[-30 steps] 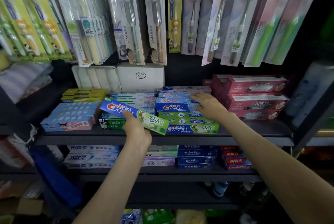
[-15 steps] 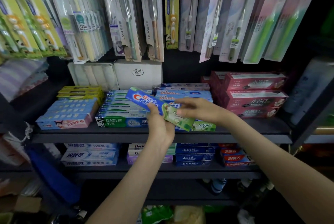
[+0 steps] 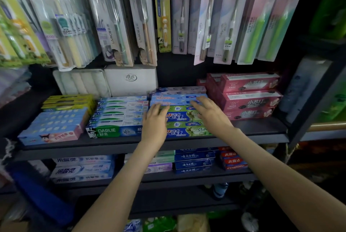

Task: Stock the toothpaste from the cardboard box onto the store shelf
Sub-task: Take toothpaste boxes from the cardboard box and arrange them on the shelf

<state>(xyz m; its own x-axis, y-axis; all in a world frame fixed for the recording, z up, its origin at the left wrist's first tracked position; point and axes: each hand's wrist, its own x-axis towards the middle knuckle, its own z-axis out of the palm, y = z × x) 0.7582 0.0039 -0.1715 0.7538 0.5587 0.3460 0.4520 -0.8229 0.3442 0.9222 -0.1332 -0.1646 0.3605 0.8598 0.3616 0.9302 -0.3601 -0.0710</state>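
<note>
A blue-and-green Crest toothpaste box [image 3: 184, 116] lies on top of the Crest stack [image 3: 187, 131] in the middle of the dark store shelf [image 3: 131, 142]. My left hand [image 3: 154, 121] rests with straight fingers on the box's left end. My right hand [image 3: 210, 113] lies with spread fingers over its right end. Neither hand grips the box. The cardboard box is not in view.
Darlie boxes [image 3: 114, 131] sit left of the Crest stack, blue and pink boxes [image 3: 54, 132] further left, red boxes [image 3: 249, 98] to the right. Toothbrush packs [image 3: 162, 12] hang above. A lower shelf [image 3: 187, 177] holds more toothpaste.
The Crest box that my left hand held has moved right and down onto the Crest stack. Both hands have let go and now lie flat on it.
</note>
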